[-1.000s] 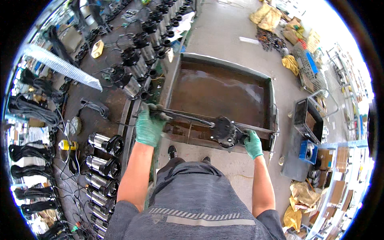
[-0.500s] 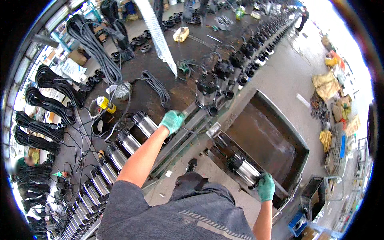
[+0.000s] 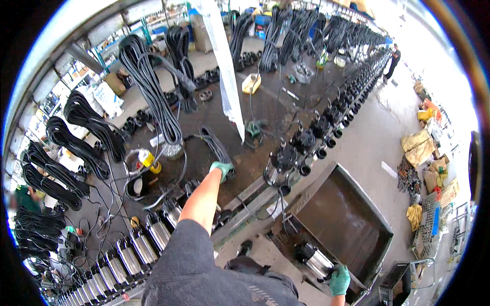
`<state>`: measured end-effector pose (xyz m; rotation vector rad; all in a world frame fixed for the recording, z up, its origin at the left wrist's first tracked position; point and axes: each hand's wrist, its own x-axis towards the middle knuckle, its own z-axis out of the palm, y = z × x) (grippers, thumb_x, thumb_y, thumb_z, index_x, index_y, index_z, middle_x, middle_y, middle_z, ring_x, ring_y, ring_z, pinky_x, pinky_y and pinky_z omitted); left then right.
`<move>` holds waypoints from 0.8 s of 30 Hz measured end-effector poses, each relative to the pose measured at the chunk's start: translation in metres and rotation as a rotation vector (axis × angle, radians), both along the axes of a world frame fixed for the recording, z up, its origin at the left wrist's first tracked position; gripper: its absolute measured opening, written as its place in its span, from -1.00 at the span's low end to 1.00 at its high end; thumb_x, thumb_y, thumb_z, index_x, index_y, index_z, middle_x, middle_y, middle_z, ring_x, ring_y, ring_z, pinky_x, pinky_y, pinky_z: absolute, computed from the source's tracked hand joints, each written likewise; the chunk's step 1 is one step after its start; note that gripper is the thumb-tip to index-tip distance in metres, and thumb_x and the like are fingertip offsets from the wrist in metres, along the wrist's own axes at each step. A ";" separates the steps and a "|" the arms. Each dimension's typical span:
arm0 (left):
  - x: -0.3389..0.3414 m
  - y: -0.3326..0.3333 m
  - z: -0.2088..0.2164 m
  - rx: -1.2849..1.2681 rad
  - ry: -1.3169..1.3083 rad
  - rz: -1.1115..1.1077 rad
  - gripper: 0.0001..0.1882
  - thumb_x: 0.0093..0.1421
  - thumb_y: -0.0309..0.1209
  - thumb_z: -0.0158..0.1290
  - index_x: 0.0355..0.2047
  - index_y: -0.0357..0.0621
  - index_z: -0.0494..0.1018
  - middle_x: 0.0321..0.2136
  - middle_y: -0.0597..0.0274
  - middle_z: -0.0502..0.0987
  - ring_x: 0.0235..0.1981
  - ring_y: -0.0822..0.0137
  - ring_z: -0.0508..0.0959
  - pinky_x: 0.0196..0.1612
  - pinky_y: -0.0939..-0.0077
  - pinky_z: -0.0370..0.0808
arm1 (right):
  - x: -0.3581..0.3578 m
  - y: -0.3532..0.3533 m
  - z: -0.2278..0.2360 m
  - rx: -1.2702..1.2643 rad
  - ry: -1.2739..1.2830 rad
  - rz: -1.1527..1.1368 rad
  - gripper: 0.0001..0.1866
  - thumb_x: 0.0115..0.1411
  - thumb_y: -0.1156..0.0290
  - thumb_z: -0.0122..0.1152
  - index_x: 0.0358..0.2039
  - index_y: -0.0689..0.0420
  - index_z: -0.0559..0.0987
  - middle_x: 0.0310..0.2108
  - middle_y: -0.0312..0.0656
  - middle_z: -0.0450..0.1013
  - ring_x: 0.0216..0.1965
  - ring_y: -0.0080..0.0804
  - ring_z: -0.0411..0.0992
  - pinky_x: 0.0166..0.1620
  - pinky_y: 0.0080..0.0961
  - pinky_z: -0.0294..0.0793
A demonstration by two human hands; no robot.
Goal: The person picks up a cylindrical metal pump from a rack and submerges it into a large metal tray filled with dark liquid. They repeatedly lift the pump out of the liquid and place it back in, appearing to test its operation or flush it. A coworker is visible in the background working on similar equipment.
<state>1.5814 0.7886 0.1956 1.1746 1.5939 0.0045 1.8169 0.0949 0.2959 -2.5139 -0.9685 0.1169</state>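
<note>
My left hand, in a green glove, is stretched over the dark workbench. Its fingers close around the near end of a coil of black cable that lies on the bench. Low on the right, my right hand, gloved in green too, grips the end of a silver cylindrical pump motor with a black end piece. That motor lies on its side across the near end of a metal cart. A row of similar silver motors stands along the bench edge under my left arm.
Black pump housings line the bench's right edge into the distance. Bundles of black cable hang over the far side. A yellow spray can stands on the bench. Sacks lie on the right floor; a person stands far off.
My left hand has moved from the bench edge up to the cable coil and taken hold of it. My right hand stays on the motor. The whole view has shifted.
</note>
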 end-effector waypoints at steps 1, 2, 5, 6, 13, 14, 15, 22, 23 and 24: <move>0.010 -0.005 0.012 -0.028 -0.095 0.078 -0.57 0.14 -0.04 0.30 -0.16 -0.10 0.57 -0.20 0.11 0.61 -0.32 0.14 0.58 -0.29 0.26 0.54 | -0.002 -0.001 0.002 -0.007 0.006 -0.031 -0.82 0.06 0.52 0.09 -0.32 0.11 0.61 -0.27 0.00 0.54 -0.24 0.08 0.53 -0.16 -0.11 0.54; 0.013 -0.016 0.027 -0.062 -0.188 0.162 -0.71 0.18 -0.10 0.27 -0.34 -0.05 0.62 -0.37 0.25 0.60 -0.52 0.22 0.48 -0.46 0.33 0.46 | -0.006 -0.003 0.009 -0.018 0.017 -0.054 -0.81 0.05 0.53 0.09 -0.32 0.11 0.61 -0.27 -0.01 0.54 -0.24 0.07 0.53 -0.16 -0.11 0.54; -0.005 -0.030 0.055 -0.289 -0.581 0.284 -0.81 0.23 -0.14 0.20 -0.37 0.07 0.61 -0.43 0.31 0.61 -0.43 0.23 0.53 -0.21 0.15 0.44 | -0.006 -0.003 0.007 0.018 0.016 -0.062 -0.81 0.01 0.57 0.11 -0.34 0.11 0.61 -0.28 -0.04 0.53 -0.26 0.06 0.53 -0.16 -0.13 0.54; -0.014 -0.037 0.065 -0.334 -0.658 0.339 -0.82 0.23 -0.14 0.19 -0.38 0.09 0.61 -0.43 0.31 0.62 -0.39 0.23 0.55 -0.15 0.10 0.44 | -0.011 0.002 0.015 0.041 0.024 -0.057 -0.81 0.01 0.57 0.11 -0.34 0.11 0.61 -0.28 -0.05 0.53 -0.26 0.06 0.53 -0.17 -0.14 0.54; -0.050 -0.129 0.129 -0.280 -1.311 0.189 -0.76 0.27 -0.42 0.15 -0.10 -0.29 0.54 -0.19 0.01 0.65 -0.14 0.09 0.66 0.07 -0.04 0.59 | -0.006 -0.002 0.008 0.060 0.048 -0.021 -0.84 0.02 0.54 0.11 -0.36 0.12 0.60 -0.28 -0.09 0.54 -0.26 -0.01 0.54 -0.19 -0.19 0.54; -0.053 -0.146 0.144 -0.230 -1.359 0.124 -0.65 0.25 -0.40 0.18 0.01 -0.31 0.50 -0.15 0.01 0.63 -0.09 0.11 0.64 0.10 0.04 0.56 | -0.005 -0.005 0.007 0.057 0.037 -0.015 -0.85 0.03 0.54 0.11 -0.36 0.11 0.60 -0.28 -0.09 0.54 -0.26 -0.01 0.54 -0.19 -0.19 0.54; -0.052 -0.160 0.163 -0.064 -1.300 0.011 -0.57 0.23 -0.40 0.21 0.06 -0.33 0.46 -0.11 0.00 0.62 -0.07 0.14 0.62 0.12 0.11 0.54 | -0.005 -0.006 0.007 0.056 0.024 -0.014 -0.85 0.04 0.53 0.12 -0.36 0.11 0.60 -0.28 -0.10 0.54 -0.26 -0.01 0.55 -0.20 -0.19 0.54; -0.046 -0.197 0.241 1.250 -0.525 -0.334 -0.24 0.05 -0.48 0.27 0.24 -0.44 0.22 0.04 -0.10 0.47 0.04 0.10 0.51 0.13 0.30 0.46 | -0.009 -0.010 0.024 -0.062 0.017 0.068 -0.76 0.29 0.26 0.05 -0.15 0.05 0.61 -0.18 -0.09 0.56 -0.20 0.00 0.54 -0.13 -0.17 0.54; -0.043 -0.193 0.257 1.275 -0.523 -0.336 -0.25 0.05 -0.50 0.24 0.24 -0.41 0.22 0.03 -0.09 0.47 0.03 0.09 0.51 0.14 0.31 0.46 | -0.011 -0.010 0.028 -0.053 0.013 0.070 -0.76 0.29 0.26 0.05 -0.15 0.05 0.61 -0.18 -0.09 0.56 -0.20 0.00 0.54 -0.13 -0.17 0.54; -0.040 -0.188 0.276 1.299 -0.519 -0.338 -0.27 0.04 -0.52 0.22 0.23 -0.37 0.23 0.02 -0.08 0.47 0.03 0.08 0.52 0.14 0.31 0.46 | -0.013 -0.009 0.032 -0.043 0.010 0.073 -0.76 0.29 0.27 0.04 -0.16 0.05 0.61 -0.18 -0.09 0.56 -0.20 0.00 0.54 -0.13 -0.18 0.54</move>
